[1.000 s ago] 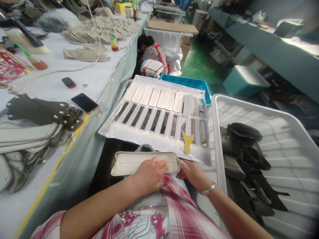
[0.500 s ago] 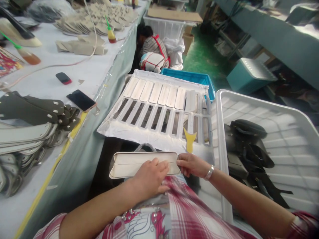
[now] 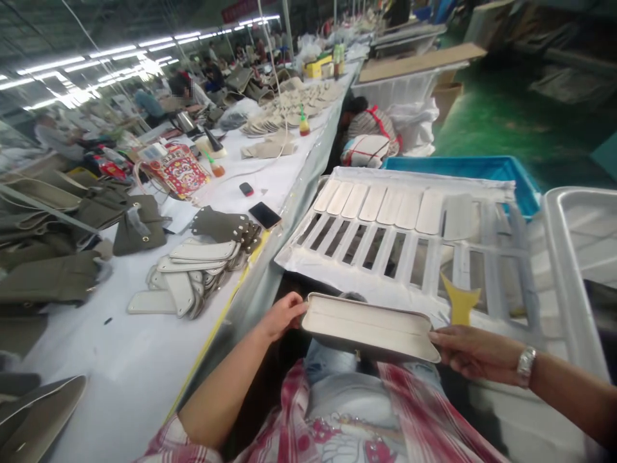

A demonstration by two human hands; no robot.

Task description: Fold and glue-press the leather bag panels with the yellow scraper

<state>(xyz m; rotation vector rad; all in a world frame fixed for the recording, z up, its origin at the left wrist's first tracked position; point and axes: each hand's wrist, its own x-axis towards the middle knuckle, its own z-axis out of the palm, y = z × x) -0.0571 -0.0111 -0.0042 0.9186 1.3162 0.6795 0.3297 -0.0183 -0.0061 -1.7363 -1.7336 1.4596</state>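
Note:
Over my lap lies a bag [image 3: 369,325] turned so that its long cream bottom panel faces up. The panel has a thin dark edge, a lengthwise line and a dark side below. Its left end is pinched between the fingers of my left hand [image 3: 284,316]. At the right end my right hand [image 3: 470,348] grips the corner, thumb on top. Just ahead stands a white slatted crate [image 3: 328,270] with a row of cream strips [image 3: 378,204] across its top. A yellow forked piece [image 3: 461,301] sits at the crate's near edge, close to my right hand.
On the white table [image 3: 144,360] at left lie stacked pale straps [image 3: 197,267], a phone [image 3: 265,215] and glue bottles [image 3: 303,122]. A blue bin [image 3: 453,166] stands behind the crate, a white tub [image 3: 563,257] at right. A person [image 3: 369,132] crouches beyond.
My left hand has moved off the panel's middle to the bag's left end. My right hand keeps its hold at the right end. The view has swung left and up.

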